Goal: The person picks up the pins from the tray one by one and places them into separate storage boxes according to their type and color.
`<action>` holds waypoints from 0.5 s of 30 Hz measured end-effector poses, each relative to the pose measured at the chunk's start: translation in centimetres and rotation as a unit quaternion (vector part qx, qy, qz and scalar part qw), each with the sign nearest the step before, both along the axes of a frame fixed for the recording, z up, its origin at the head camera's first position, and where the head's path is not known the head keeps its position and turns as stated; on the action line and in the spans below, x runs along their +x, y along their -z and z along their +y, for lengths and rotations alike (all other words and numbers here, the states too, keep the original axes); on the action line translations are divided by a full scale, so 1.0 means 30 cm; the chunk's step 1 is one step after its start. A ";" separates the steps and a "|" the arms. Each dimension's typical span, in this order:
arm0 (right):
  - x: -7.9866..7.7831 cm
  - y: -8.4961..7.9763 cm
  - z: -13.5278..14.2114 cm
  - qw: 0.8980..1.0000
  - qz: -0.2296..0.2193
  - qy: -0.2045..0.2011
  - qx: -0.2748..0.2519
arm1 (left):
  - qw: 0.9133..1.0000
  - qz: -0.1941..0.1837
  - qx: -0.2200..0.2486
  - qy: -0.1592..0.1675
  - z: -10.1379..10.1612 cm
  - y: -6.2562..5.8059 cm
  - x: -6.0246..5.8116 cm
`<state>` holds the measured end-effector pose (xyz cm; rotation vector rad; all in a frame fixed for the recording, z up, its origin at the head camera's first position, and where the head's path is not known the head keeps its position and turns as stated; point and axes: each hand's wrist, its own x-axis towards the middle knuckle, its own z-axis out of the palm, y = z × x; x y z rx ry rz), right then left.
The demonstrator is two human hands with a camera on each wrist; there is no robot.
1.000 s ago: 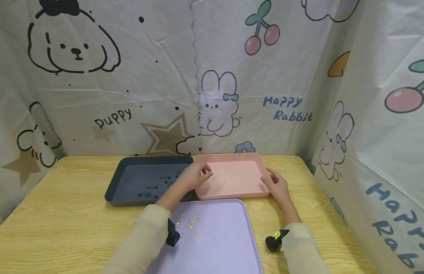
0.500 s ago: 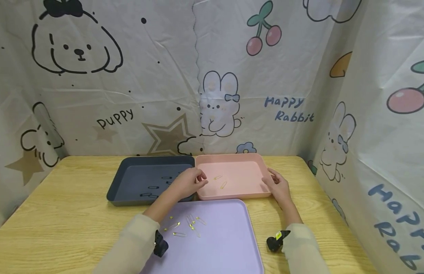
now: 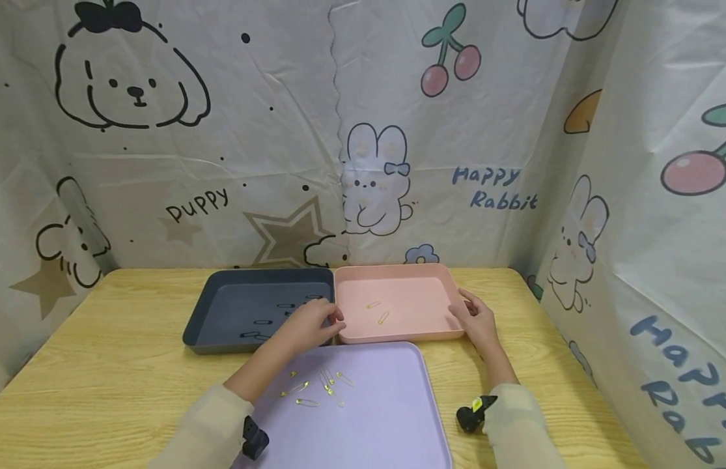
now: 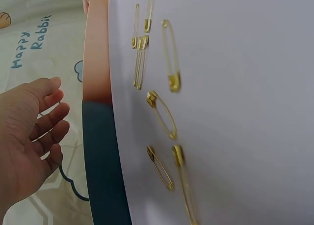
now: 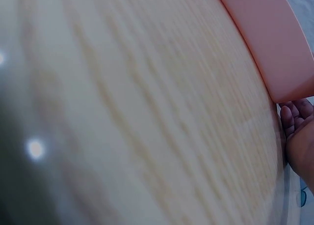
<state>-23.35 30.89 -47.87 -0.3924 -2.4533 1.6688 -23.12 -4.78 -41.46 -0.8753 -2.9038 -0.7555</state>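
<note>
My left hand hovers over the right front part of the dark blue tray, near the pink tray's edge. Its fingers are loosely bent and nothing shows between them. Two gold safety pins lie in the pink tray. My right hand holds that tray's right rim, thumb over the edge and fingers outside; its fingers show by the tray corner in the right wrist view. Black safety pins lie in the dark tray, partly hidden by the left hand. Several gold safety pins lie on the purple tray.
Both smaller trays stand side by side at the back of the wooden table, with the purple tray in front of them. A printed cloth hangs behind the table and along its sides.
My left hand has drawn back from over the pink tray, leftward and toward me, to the dark tray. More gold pins on the purple tray are uncovered. The right hand stays at the rim.
</note>
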 end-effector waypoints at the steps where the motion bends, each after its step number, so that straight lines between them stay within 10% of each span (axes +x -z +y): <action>1: 0.000 0.001 0.000 1.000 -0.001 0.000 0.000 | 1.000 0.000 -0.003 -0.001 -0.006 0.001 0.005; 15: -0.003 0.005 0.002 1.000 -0.004 0.001 0.005 | 0.999 0.020 -0.021 0.016 -0.090 0.019 0.090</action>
